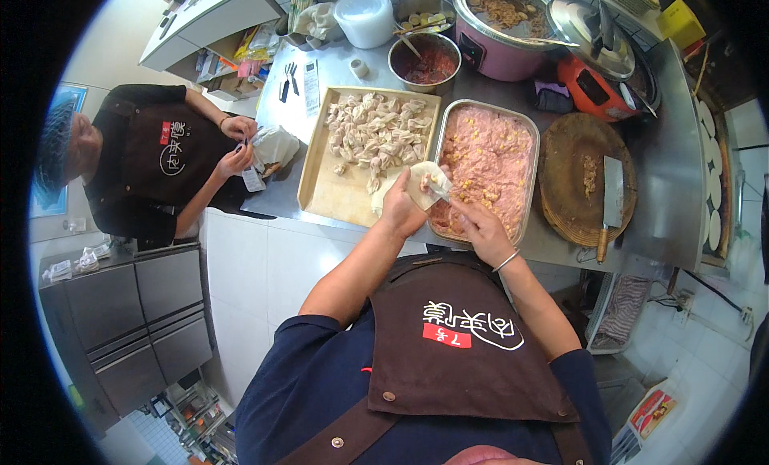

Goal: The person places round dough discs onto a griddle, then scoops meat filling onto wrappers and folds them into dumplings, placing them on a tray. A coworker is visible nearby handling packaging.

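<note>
My left hand (404,208) holds a flat dough wrapper (434,172) with a dab of pink filling on it. A small spreading tool (441,191) is gripped in my right hand (482,229), its tip at the wrapper. Under and beside my right hand lies a rectangular metal tray (536,164) of pink minced meat (489,146) dotted with yellow corn kernels. To its left, a shallow wooden tray (330,191) bears many folded wontons (378,128). More wrappers (384,191) lie in that tray's near right corner, partly hidden by my left hand.
At right, a cleaver (613,191) and chopped meat rest on a round wooden chopping block (562,182). Behind are a bowl of red sauce (429,68), a pink cooker (498,50) and a red cooker (592,89). A co-worker (162,146) stands left, handling a plastic bag (276,146).
</note>
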A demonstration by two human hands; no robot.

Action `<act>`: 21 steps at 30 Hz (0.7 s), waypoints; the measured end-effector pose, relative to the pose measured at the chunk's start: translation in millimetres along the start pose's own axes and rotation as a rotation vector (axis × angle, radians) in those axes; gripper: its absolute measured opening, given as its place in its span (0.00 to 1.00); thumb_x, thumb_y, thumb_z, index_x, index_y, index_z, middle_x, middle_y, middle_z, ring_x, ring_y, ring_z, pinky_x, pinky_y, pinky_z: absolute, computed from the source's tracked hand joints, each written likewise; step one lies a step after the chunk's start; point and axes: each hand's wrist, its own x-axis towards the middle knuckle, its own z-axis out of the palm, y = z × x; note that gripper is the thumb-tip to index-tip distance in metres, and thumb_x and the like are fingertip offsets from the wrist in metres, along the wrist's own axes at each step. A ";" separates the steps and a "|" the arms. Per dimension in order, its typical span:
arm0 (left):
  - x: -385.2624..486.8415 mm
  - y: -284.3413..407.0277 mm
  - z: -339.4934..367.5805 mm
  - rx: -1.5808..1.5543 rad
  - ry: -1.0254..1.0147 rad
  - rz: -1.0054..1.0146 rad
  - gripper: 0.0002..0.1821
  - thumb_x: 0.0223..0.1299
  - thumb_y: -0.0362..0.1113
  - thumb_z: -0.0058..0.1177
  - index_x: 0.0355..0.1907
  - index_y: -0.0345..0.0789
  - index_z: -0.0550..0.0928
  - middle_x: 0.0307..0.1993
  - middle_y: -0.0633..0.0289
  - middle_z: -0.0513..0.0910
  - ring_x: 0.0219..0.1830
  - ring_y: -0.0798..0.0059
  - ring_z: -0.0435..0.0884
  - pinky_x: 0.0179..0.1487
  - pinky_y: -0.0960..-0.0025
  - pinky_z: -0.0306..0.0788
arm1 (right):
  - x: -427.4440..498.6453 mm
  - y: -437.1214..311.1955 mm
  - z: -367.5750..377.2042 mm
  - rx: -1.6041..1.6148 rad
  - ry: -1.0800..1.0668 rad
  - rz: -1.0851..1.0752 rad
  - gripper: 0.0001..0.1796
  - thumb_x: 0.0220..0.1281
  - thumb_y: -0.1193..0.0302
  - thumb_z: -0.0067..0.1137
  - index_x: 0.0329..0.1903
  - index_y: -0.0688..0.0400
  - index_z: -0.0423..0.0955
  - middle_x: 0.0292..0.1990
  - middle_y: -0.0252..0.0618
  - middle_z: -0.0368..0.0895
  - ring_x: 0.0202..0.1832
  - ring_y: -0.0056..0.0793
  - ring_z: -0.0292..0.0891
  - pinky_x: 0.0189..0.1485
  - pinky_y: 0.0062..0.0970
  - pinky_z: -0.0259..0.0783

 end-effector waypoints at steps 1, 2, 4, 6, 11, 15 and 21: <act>2.4 0.7 7.2 -0.046 -0.126 0.017 0.33 0.80 0.52 0.22 0.65 0.25 0.69 0.61 0.45 0.76 0.62 0.56 0.76 0.67 0.54 0.68 | 0.0 -3.4 0.8 -0.224 0.044 -0.120 0.24 0.70 0.75 0.53 0.68 0.48 0.73 0.28 0.36 0.68 0.29 0.31 0.71 0.38 0.28 0.71; 4.6 1.7 13.5 -0.014 -0.126 0.070 0.37 0.80 0.57 0.20 0.66 0.26 0.69 0.62 0.45 0.76 0.64 0.57 0.75 0.66 0.55 0.68 | -1.3 -7.0 1.7 -0.218 0.043 -0.052 0.26 0.66 0.75 0.56 0.66 0.44 0.75 0.31 0.41 0.68 0.30 0.38 0.73 0.38 0.32 0.72; 4.7 7.0 21.8 0.028 -0.345 0.134 0.40 0.79 0.61 0.20 0.63 0.25 0.72 0.63 0.45 0.75 0.64 0.57 0.75 0.66 0.55 0.68 | -1.5 -12.2 -1.8 -0.279 0.065 -0.107 0.26 0.65 0.76 0.56 0.66 0.45 0.75 0.30 0.40 0.68 0.30 0.37 0.73 0.36 0.33 0.72; 0.9 6.9 27.0 0.309 -0.276 0.209 0.45 0.76 0.66 0.20 0.56 0.24 0.78 0.57 0.47 0.80 0.59 0.58 0.78 0.65 0.55 0.69 | -0.7 -16.9 -7.5 -0.332 0.079 -0.133 0.26 0.64 0.76 0.57 0.65 0.45 0.76 0.30 0.39 0.68 0.30 0.37 0.73 0.34 0.35 0.72; -1.9 6.4 30.4 0.423 -0.096 0.212 0.28 0.75 0.56 0.43 0.48 0.29 0.80 0.40 0.58 0.83 0.46 0.69 0.82 0.54 0.62 0.76 | 3.8 -27.9 -14.2 -0.402 0.088 -0.166 0.26 0.62 0.76 0.59 0.63 0.46 0.77 0.30 0.38 0.69 0.28 0.37 0.73 0.31 0.36 0.71; 4.4 -3.3 25.9 0.913 -0.028 0.440 0.09 0.66 0.28 0.60 0.42 0.35 0.73 0.40 0.62 0.83 0.44 0.78 0.83 0.46 0.71 0.78 | 10.6 -31.3 -6.6 -0.412 0.115 -0.229 0.23 0.63 0.76 0.58 0.61 0.48 0.78 0.29 0.39 0.69 0.28 0.38 0.73 0.30 0.36 0.70; 6.7 -22.2 14.2 0.305 0.099 0.274 0.11 0.68 0.30 0.59 0.45 0.34 0.71 0.33 0.57 0.83 0.37 0.69 0.87 0.44 0.69 0.81 | 2.1 -31.7 -3.6 -0.184 0.062 -0.124 0.20 0.67 0.76 0.55 0.61 0.53 0.78 0.33 0.42 0.73 0.35 0.37 0.75 0.40 0.33 0.72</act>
